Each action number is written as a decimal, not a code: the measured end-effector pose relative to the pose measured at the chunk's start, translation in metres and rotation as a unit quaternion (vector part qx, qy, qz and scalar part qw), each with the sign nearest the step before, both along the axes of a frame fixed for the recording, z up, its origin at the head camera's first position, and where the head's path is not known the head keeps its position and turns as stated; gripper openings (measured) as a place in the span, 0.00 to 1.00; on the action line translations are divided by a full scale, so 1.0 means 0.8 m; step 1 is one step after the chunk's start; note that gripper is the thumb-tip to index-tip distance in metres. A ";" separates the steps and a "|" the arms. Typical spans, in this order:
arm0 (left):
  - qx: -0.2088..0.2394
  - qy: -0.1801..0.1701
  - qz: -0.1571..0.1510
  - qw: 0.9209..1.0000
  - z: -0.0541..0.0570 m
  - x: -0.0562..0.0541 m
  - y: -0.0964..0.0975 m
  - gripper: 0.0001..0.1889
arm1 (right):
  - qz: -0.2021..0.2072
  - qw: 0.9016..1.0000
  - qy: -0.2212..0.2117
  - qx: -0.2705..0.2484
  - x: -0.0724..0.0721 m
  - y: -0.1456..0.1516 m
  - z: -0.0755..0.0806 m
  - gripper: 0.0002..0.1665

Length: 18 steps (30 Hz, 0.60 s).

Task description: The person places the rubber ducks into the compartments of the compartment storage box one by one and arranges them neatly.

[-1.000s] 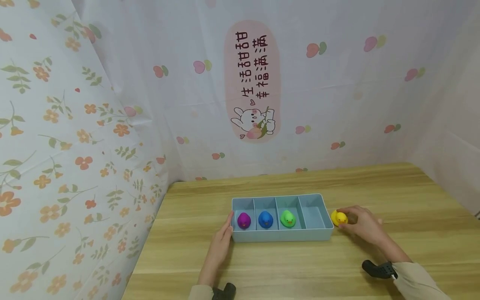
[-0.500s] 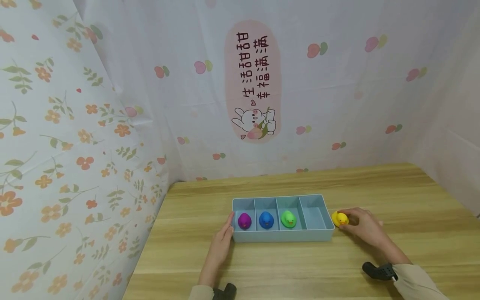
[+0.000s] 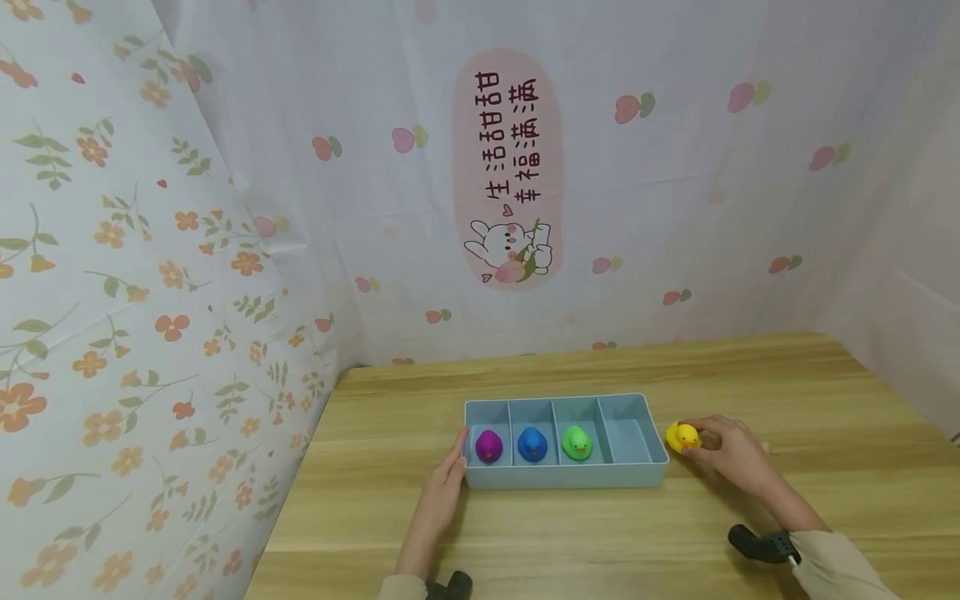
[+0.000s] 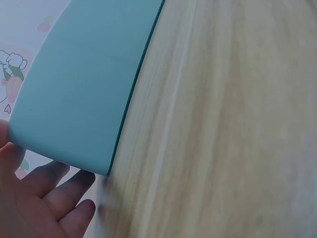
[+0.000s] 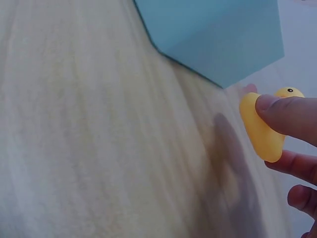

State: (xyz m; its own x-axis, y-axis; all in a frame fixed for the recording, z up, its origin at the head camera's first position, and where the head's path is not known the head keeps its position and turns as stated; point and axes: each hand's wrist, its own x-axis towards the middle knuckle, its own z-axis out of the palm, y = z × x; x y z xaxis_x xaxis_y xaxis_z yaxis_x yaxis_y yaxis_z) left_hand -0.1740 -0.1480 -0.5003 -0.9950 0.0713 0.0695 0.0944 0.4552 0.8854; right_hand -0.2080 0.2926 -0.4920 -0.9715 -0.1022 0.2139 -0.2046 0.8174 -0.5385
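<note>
A pale blue box with four compartments [image 3: 570, 477] lies across the wooden table. My left hand [image 3: 440, 492] rests against its left end, fingers along the outside wall and thumb at the near corner, as the left wrist view also shows. In my right hand [image 3: 738, 461], just off the box's right end, a yellow toy duck [image 5: 262, 131] is pinched between thumb and fingers, its shadow on the table beside it. From left to right, a purple duck [image 3: 489, 447], a blue duck [image 3: 532, 445] and a green duck [image 3: 577, 443] sit one per compartment; the rightmost compartment holds nothing.
Behind the wooden table [image 3: 570, 542] hangs a white printed cloth [image 3: 675, 208] with a pink rabbit panel. A flowered cloth [image 3: 150, 375] runs along the left side. A dark band with a camera [image 3: 761, 546] is on the right wrist.
My right hand and the yellow duck have shifted slightly to the right, widening the small gap to the box. The left hand, the box and its ducks keep their places.
</note>
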 end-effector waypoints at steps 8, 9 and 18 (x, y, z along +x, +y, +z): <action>0.002 0.002 0.000 1.000 -0.001 0.000 0.000 0.24 | 0.004 1.000 0.007 -0.004 -0.003 0.002 0.008 0.29; 0.002 0.003 0.000 1.000 -0.001 0.001 0.000 0.24 | 0.004 1.000 0.009 -0.004 -0.003 0.002 0.009 0.28; -0.006 0.013 -0.004 1.000 0.000 0.000 -0.001 0.24 | -0.003 1.000 0.023 0.008 -0.003 0.003 0.021 0.26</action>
State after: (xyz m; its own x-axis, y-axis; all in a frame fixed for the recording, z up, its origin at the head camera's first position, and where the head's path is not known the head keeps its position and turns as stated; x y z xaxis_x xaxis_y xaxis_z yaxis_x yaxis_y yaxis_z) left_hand -0.1737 -0.1489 -0.5003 -0.9924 0.0804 0.0935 0.1203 0.4656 0.8768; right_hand -0.2103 0.2949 -0.4751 -0.9613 -0.0993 0.2570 -0.2234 0.8269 -0.5161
